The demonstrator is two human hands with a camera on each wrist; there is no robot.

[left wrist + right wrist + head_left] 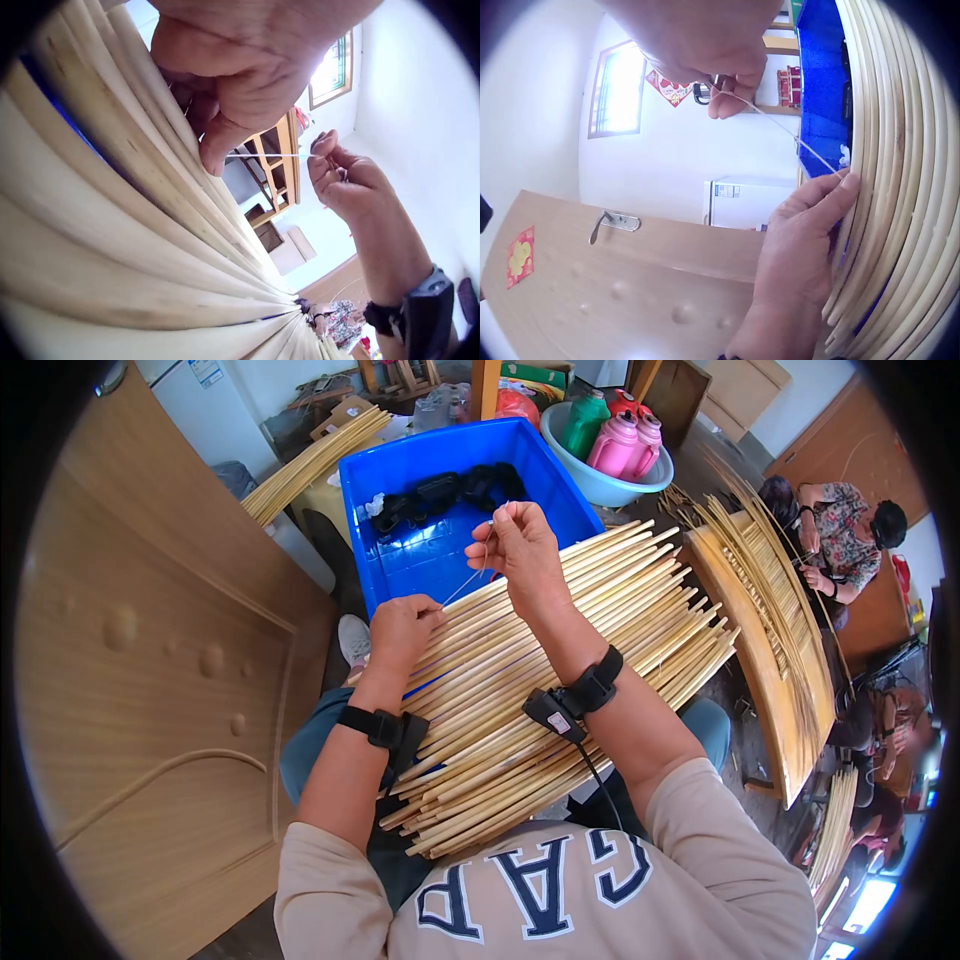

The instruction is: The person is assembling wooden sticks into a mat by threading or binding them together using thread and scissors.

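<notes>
A mat of pale round wooden sticks (pixel 560 650), laid side by side, spans the person's lap and overlaps a blue tub. At its far edge, the left hand (pixel 403 632) pinches a thin pale string (pixel 780 127) close against the outermost stick, thumb and fingertips right at the wood. Raised above that edge, the right hand (pixel 527 560) pinches the string's other part between thumb and fingers. Between the two hands the string runs straight and taut, as the left wrist view shows. Black straps with small cameras sit on both wrists.
The blue tub (pixel 385 575) holds black devices. Behind it, a pale basin (pixel 575 475) carries pink and green flasks. A wooden door (pixel 150 660) stands close on the left. Another person (pixel 850 540) works at a stick-covered wooden board (pixel 800 700) on the right.
</notes>
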